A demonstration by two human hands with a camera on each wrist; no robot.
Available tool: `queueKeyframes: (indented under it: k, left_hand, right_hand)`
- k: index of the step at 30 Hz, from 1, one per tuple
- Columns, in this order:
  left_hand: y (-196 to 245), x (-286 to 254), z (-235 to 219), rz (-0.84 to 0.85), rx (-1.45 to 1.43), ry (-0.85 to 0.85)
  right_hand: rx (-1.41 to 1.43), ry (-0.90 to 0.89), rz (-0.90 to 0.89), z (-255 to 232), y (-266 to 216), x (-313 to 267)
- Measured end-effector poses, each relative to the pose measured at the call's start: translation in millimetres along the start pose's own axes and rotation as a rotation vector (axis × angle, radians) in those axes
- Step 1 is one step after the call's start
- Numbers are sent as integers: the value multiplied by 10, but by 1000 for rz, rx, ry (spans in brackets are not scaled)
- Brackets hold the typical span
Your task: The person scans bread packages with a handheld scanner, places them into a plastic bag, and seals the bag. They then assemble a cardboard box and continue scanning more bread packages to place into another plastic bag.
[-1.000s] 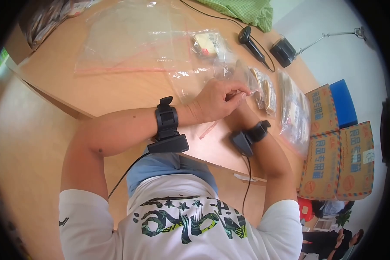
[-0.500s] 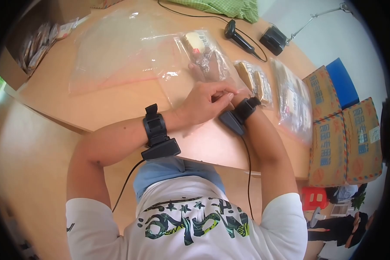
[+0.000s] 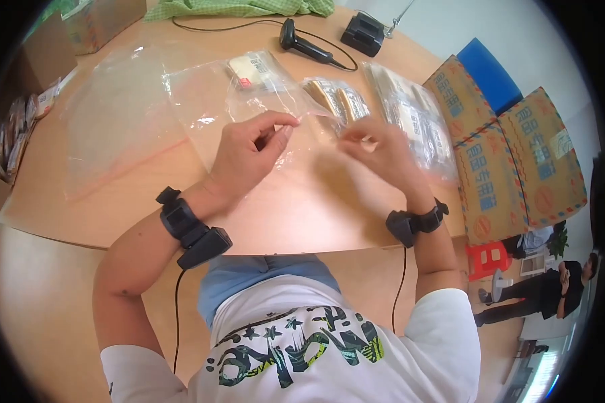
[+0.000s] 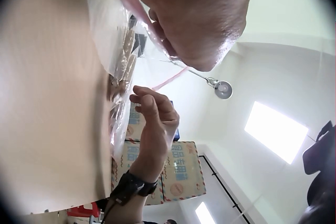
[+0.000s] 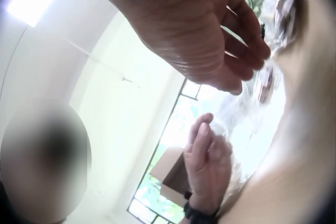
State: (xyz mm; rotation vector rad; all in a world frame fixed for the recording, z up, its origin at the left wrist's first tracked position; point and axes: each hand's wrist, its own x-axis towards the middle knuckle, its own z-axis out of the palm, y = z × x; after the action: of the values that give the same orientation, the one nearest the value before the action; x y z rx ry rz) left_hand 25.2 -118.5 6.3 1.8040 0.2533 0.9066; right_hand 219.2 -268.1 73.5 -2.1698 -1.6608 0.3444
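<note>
In the head view my left hand (image 3: 249,154) pinches the edge of a clear plastic bag (image 3: 212,124) between thumb and index finger. A pale packet with a red mark (image 3: 249,72) shows through the bag's far part. My right hand (image 3: 383,151), blurred, is held above the table to the right of the bag, fingers loosely bent and nothing visible in them. The left wrist view shows a pink strip (image 4: 170,79) of the bag near my left hand (image 4: 194,19), with my right hand (image 4: 157,129) beyond. Relaxed fingers of my right hand (image 5: 210,40) fill the top of the right wrist view.
Another clear bag with a pink edge (image 3: 128,164) lies at the left. Wrapped packets (image 3: 339,99) and a stack of bagged items (image 3: 413,117) are on the right, before cartons (image 3: 491,188). A black scanner (image 3: 306,47) lies at the back; an open carton (image 3: 0,185) stands far left.
My right hand has come out of the bag, away from the packet, and moved right, apart from my left hand. My left hand keeps its pinch. The head view has turned rightward.
</note>
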Motion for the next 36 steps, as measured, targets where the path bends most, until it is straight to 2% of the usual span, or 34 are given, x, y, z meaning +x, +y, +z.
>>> queueKeyframes:
  k: [3,6,9,12,15,18,19,22,23,26,30,34,35,36]
  left_hand:
    - [66,8,-9,25,86,9]
    - [65,7,-12,69,146,-2]
    - [76,-4,3,78,145,-14]
    - [77,11,12,72,119,-8]
    - [62,31,6,81,108,4]
    - [56,40,11,62,62,13]
    - [64,42,16,48,40,16]
    - [63,51,4,51,36,26]
    - [75,54,-2,54,29,24]
    - [135,61,-50,58,35,10]
    - [205,94,-115,111,103,-36]
    - [317,88,-199,194,251,-51]
    - [246,131,-145,222,271,-43]
    - [232,122,-144,246,291,-35]
  right_hand:
    - [-503,493,-130,128,416,28]
    - [-504,446,-14,260,675,136]
    - [-537,426,-41,346,936,266]
    - [-510,542,110,176,1065,229]
    - [523,746,121,-32,951,-6]
    - [1139,695,137,-67,790,-312]
    - [1298,644,84,-25,808,-371]
    - [1524,586,341,88,502,-554]
    - [1535,536,368,149,495,-618]
    - [1484,185,395,332,619,-691]
    - [1384,-98,369,401,483,-533]
    - [1503,-38,334,527,130,-307]
    - [1546,-127,258,540,152,-234]
    - [1552,-111,275,555,27,-185]
